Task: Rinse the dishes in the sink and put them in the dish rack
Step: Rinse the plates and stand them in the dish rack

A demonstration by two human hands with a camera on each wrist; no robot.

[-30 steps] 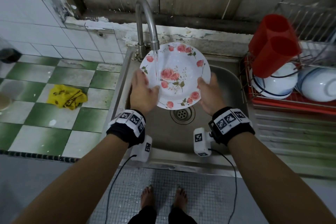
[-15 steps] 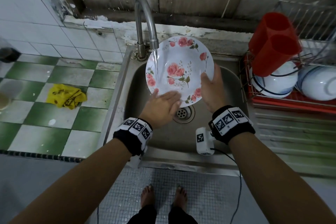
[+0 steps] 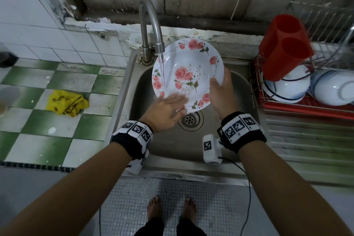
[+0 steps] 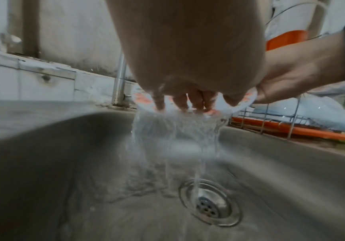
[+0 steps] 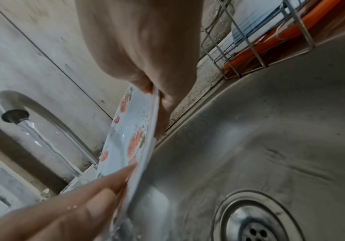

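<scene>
- I see the stainless steel sink [image 3: 239, 90] with its curved metal tap [image 3: 151, 23] running.
- Above the basin, tilted, is the white rose-patterned plate [image 3: 193, 63].
- My right hand [image 3: 220, 92] pinches its right rim.
- My left hand [image 3: 164, 111] lies flat, fingers straight, on its lower face.

The plate [image 3: 188, 74] is white with pink roses and green leaves. The tabletop [image 3: 57, 120] is tiled in green and white checks, with a yellow cloth [image 3: 67, 102] near its sink-side edge. Two red cups [image 3: 283, 44] top white, blue-ringed bowls [image 3: 285, 86] over the rack's red tray [image 3: 306, 110].
</scene>
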